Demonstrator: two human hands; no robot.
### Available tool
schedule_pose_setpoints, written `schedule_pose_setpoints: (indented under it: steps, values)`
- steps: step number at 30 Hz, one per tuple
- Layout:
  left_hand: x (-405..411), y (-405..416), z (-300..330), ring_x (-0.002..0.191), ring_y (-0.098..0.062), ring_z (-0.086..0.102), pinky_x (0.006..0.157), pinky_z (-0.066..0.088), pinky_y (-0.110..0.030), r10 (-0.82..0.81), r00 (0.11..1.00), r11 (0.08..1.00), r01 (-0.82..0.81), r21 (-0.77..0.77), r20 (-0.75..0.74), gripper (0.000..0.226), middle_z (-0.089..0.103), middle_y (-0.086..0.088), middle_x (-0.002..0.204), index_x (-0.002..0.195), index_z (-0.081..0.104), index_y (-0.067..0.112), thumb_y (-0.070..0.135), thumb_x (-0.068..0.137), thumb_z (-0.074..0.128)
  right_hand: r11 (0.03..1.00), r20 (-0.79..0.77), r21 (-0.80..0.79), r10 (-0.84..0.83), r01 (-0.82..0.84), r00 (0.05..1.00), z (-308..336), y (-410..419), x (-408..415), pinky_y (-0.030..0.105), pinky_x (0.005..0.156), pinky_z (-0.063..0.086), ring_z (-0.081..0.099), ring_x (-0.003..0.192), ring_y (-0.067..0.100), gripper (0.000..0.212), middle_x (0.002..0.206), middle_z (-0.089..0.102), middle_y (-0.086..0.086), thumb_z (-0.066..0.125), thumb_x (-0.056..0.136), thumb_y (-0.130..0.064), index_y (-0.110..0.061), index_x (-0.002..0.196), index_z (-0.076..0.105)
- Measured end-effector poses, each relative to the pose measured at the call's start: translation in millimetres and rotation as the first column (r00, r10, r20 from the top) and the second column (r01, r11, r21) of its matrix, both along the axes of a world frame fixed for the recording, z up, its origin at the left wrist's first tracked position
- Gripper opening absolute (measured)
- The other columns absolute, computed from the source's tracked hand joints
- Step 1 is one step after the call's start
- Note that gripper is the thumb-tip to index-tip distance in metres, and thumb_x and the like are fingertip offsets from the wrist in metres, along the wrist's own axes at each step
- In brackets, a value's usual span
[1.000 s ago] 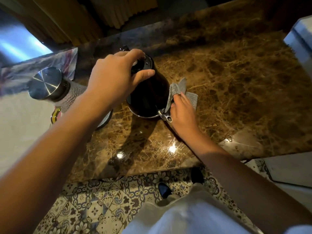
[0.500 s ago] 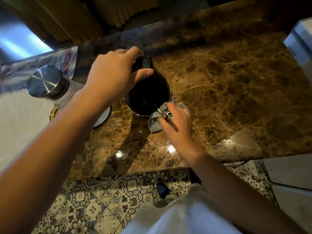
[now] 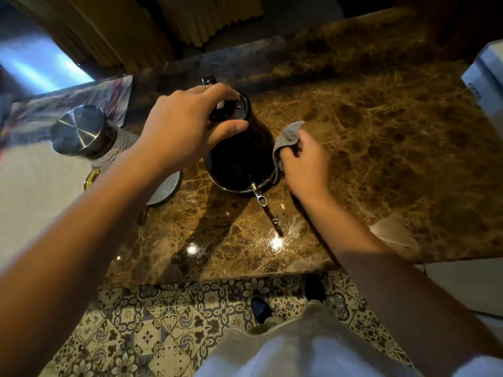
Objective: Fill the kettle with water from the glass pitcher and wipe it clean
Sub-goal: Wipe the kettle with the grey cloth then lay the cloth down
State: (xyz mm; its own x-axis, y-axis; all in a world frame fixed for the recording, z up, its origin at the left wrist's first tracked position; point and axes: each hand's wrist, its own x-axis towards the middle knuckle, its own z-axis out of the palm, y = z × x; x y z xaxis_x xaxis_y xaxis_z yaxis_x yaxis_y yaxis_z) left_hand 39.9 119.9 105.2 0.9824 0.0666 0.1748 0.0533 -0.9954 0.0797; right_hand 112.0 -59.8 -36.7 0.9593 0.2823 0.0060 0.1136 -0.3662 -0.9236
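A black kettle [image 3: 239,156] stands upright on the brown marble counter [image 3: 381,148], its thin spout [image 3: 258,195] pointing toward me. My left hand [image 3: 187,129] grips its lid and top from above. My right hand [image 3: 304,161] holds a grey cloth [image 3: 285,140] pressed against the kettle's right side. To the left stands the glass pitcher [image 3: 89,137] with a shiny steel lid, partly hidden behind my left forearm.
A white box [image 3: 487,77] sits at the counter's right edge. A patterned cloth [image 3: 68,104] lies at the back left. The counter's front edge runs just before my body, with patterned floor tiles [image 3: 163,322] below. Curtains hang behind.
My right hand carried the cloth from the kettle's front base near the spout up and around to its right side. The left hand stayed on the lid.
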Motion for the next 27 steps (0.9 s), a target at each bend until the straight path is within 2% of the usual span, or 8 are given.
schedule_pose_setpoints:
  steps: [3,6,12,16,19,22,24,27]
  values:
    - [-2,1,-1,0.117,-0.028,0.067,0.082,0.049,-0.037,-0.011,1.000,1.000,0.011,-0.019,0.001,0.062,0.062,-0.001,0.144,0.143,0.054,0.029,0.069,0.096,0.052,1.000,0.042,-0.028,-0.013,0.014,0.999,-15,1,-35,0.036,0.101,0.052,0.060,0.115,0.020,0.035,0.128,0.064,0.007,0.061,0.096,-0.011,-0.010,0.132,0.061]
    - [-2,1,-3,0.116,-0.029,0.067,0.082,0.050,-0.039,-0.014,1.000,1.000,0.014,-0.023,0.010,0.060,0.063,-0.001,0.143,0.142,0.055,0.030,0.068,0.096,0.052,0.996,0.185,-0.095,0.016,0.001,0.983,-31,-6,-49,0.042,0.085,0.052,0.057,0.101,0.020,0.013,0.106,0.061,0.001,0.069,0.089,-0.016,-0.013,0.102,0.066]
    - [-3,1,-3,0.116,-0.030,0.067,0.084,0.052,-0.042,-0.010,1.000,0.999,0.010,-0.045,0.007,0.059,0.062,-0.001,0.144,0.141,0.055,0.028,0.066,0.096,0.053,0.955,0.320,-0.276,0.198,-0.109,0.927,-36,1,-73,0.037,0.080,0.040,0.056,0.089,0.023,0.012,0.089,0.066,-0.001,0.073,0.085,-0.027,-0.018,0.093,0.069]
    - [-4,1,-4,0.121,-0.029,0.065,0.088,0.057,-0.049,-0.007,1.000,0.997,0.007,-0.074,0.004,0.058,0.060,0.000,0.146,0.141,0.053,0.030,0.066,0.096,0.052,0.961,0.190,-0.261,0.142,-0.090,0.971,-27,-6,-45,0.035,0.064,0.044,0.059,0.073,0.021,0.014,0.070,0.059,-0.010,0.076,0.076,-0.016,-0.023,0.076,0.064]
    - [-4,0,-5,0.123,-0.029,0.064,0.089,0.057,-0.051,-0.002,1.000,0.997,0.003,-0.079,0.010,0.057,0.059,0.000,0.147,0.141,0.053,0.030,0.066,0.096,0.051,0.916,0.044,-0.271,0.320,-0.297,0.946,-19,-15,-11,0.034,0.058,0.045,0.057,0.061,0.015,0.026,0.061,0.058,-0.009,0.083,0.075,-0.035,-0.022,0.070,0.060]
    - [-4,1,-3,0.122,-0.029,0.064,0.089,0.056,-0.048,-0.017,1.000,0.996,0.016,-0.085,-0.003,0.060,0.058,0.000,0.148,0.142,0.053,0.029,0.067,0.095,0.050,0.860,0.048,-0.336,0.423,-0.384,0.905,-8,-24,24,0.031,0.061,0.040,0.056,0.063,0.009,0.031,0.065,0.060,-0.012,0.086,0.074,-0.035,-0.029,0.065,0.057]
    - [-5,3,-1,0.122,-0.029,0.064,0.088,0.053,-0.044,-0.035,0.999,0.996,0.034,-0.086,-0.008,0.062,0.058,-0.001,0.149,0.142,0.054,0.028,0.068,0.094,0.050,0.874,0.115,-0.369,0.381,-0.317,0.918,-8,-30,45,0.031,0.068,0.041,0.064,0.080,0.015,0.019,0.081,0.069,-0.006,0.085,0.077,-0.034,-0.023,0.078,0.070]
    - [-7,5,0,0.123,-0.029,0.064,0.089,0.051,-0.043,-0.050,0.999,0.993,0.048,-0.111,-0.014,0.063,0.056,-0.001,0.151,0.142,0.055,0.028,0.067,0.093,0.051,0.937,0.286,-0.347,0.153,-0.046,0.946,-10,-36,52,0.031,0.072,0.037,0.052,0.089,0.019,0.027,0.090,0.056,-0.001,0.081,0.080,-0.036,-0.011,0.088,0.071]
